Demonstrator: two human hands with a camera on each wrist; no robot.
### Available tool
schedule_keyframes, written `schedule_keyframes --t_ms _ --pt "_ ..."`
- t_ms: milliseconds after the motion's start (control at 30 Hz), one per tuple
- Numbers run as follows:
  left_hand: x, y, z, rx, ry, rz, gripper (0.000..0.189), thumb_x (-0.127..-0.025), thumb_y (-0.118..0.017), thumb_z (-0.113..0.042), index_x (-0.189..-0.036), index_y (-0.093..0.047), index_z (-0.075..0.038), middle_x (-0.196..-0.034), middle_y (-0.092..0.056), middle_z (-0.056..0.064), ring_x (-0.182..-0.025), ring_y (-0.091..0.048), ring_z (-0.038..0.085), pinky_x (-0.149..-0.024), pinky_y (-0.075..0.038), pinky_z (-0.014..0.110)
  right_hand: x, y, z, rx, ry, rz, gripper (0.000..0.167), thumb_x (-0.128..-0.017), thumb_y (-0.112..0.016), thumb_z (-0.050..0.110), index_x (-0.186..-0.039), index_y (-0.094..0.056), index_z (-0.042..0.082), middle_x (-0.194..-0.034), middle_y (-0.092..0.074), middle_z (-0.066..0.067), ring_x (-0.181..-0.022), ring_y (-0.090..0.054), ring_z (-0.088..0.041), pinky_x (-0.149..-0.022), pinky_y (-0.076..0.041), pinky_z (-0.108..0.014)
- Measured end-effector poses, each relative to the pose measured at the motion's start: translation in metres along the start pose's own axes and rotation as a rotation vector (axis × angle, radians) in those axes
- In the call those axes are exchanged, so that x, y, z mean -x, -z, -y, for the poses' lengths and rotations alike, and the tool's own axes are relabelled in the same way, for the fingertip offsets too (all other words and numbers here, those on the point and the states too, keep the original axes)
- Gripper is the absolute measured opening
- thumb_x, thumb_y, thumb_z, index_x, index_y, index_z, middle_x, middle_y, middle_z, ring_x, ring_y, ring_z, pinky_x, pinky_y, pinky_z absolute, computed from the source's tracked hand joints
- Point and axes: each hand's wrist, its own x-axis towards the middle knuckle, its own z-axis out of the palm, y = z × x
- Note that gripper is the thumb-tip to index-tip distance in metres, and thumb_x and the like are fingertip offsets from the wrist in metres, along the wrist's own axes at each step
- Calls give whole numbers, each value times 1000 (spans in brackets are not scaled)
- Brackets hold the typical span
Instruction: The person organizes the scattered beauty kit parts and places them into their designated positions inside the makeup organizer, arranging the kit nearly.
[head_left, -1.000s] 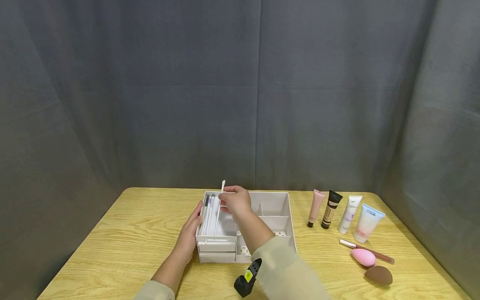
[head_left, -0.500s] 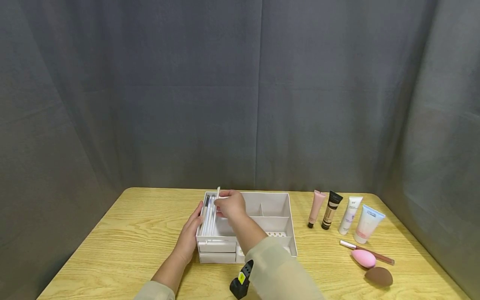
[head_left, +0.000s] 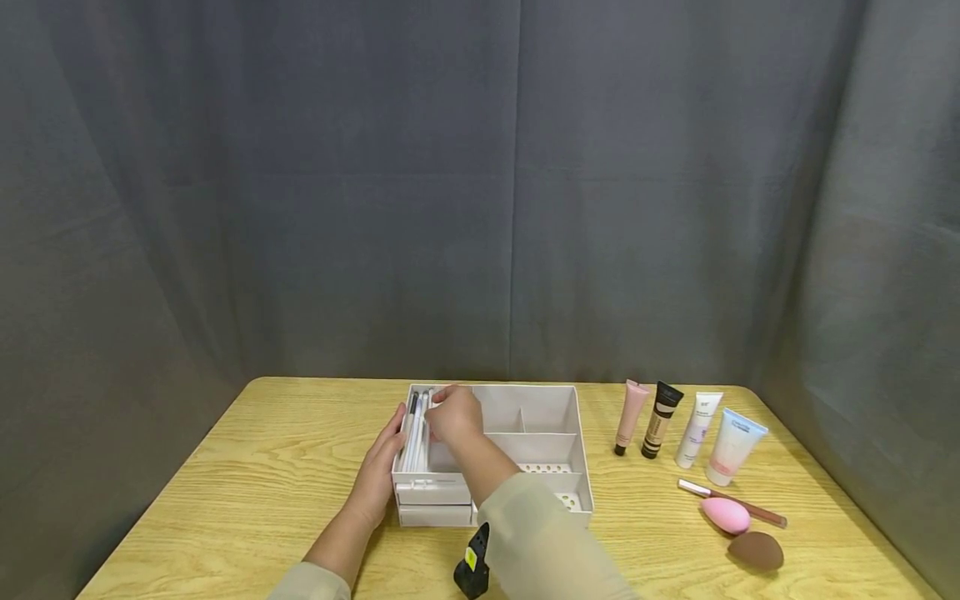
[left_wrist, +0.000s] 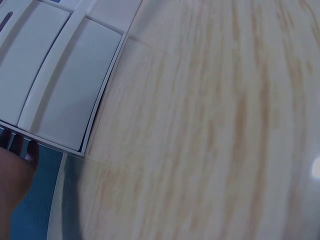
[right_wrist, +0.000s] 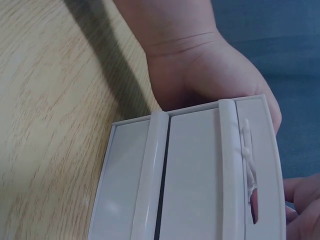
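Note:
A white desktop organizer (head_left: 551, 407) with compartments and small front drawers stands on the table. My left hand (head_left: 377, 477) holds its left side, fingers along the outer wall and thumb over the rim; in the left wrist view a few fingertips (left_wrist: 17, 145) touch that side. Inside the left compartment, my right hand (head_left: 457, 419) pinches a thin white makeup brush (head_left: 428, 402), mostly hidden behind its fingers. Several slim brushes (head_left: 411, 425) lie side by side along the compartment's left wall. Through the slot in the front wall (right_wrist: 252, 205), the right wrist view shows white brush ends.
At the right stand a pink tube (head_left: 632, 417), a black-and-beige tube (head_left: 662, 419), a white tube (head_left: 697, 429) and a blue-pink tube (head_left: 737, 447). A brown-handled brush (head_left: 761, 512), a pink sponge (head_left: 725, 516) and a brown sponge (head_left: 756, 551) lie before them.
My right hand has moved left and lowered the white brush into the compartment beside the other brushes; its tip no longer sticks up above the rim. The left hand has stayed put.

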Motion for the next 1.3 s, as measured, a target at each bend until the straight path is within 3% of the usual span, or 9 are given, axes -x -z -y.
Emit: schedule_keyframes --t_ms 233,400,667,1000,1300 --pt "2 -1 -2 -6 -8 -1 55 -103 -33 -23 -157 -24 -18 -165 -15 5 -154 -7 30 -125 -6 52 3 -1 1 147 30 -12 15 -78 -68 0 -93 -71 1 -81 -70 -11 -52 -60 -14 -45 -45 -17" --pt "1 -1 -2 -7 -6 -1 56 -102 -33 -23 -157 -23 -17 -166 -14 5 -154 -7 30 -125 -6 52 3 -3 2 191 23 -18 13 -78 -68 1 -91 -71 3 -77 -69 -10 -50 -60 -13 -44 -42 -16" --pt "1 -2 -3 9 -9 -5 57 -102 -34 -20 -157 -23 -15 -166 -14 5 -154 -7 30 -125 -6 51 4 -2 2 232 42 -23 21 -77 -68 2 -97 -74 3 -80 -73 -10 -60 -62 -16 -51 -42 -18" --pt "2 -1 -2 -1 -6 0 56 -102 -33 -22 -157 -23 -18 -166 -14 5 -154 -6 31 -124 -6 53 6 1 0 143 30 -10 19 -80 -68 5 -99 -71 2 -74 -69 -9 -52 -61 -12 -48 -42 -17" --pt "1 0 -2 8 -3 10 57 -102 -33 -24 -157 -22 -19 -166 -13 5 -154 -5 33 -124 -4 56 1 9 -5 -34 48 63 23 -82 -68 7 -104 -69 -1 -98 -71 -18 -57 -69 -18 -51 -54 -20"
